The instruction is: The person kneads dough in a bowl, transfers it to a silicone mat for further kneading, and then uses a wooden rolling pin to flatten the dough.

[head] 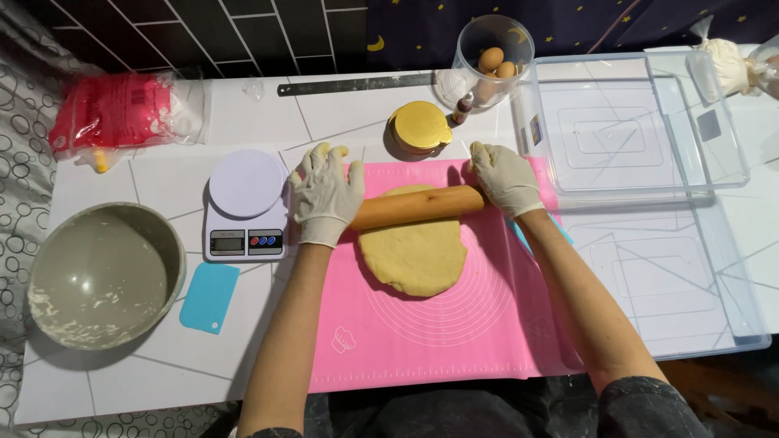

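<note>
Both gloved hands, left hand [327, 193] and right hand [505, 177], press rolling pin [415, 208] on dough [415, 258].

Both arms bare, stretched forward, converging slightly. Left hand [327, 193] gloved, palm down, fingers curled at the tips. Right hand [504, 176] gloved, palm down, wrist bent inward; its fingertips look curled, hard to confirm

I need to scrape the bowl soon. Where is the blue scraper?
In the head view, the blue scraper lies flat on the white table, left of the pink mat, between the grey bowl and the kitchen scale.
</note>
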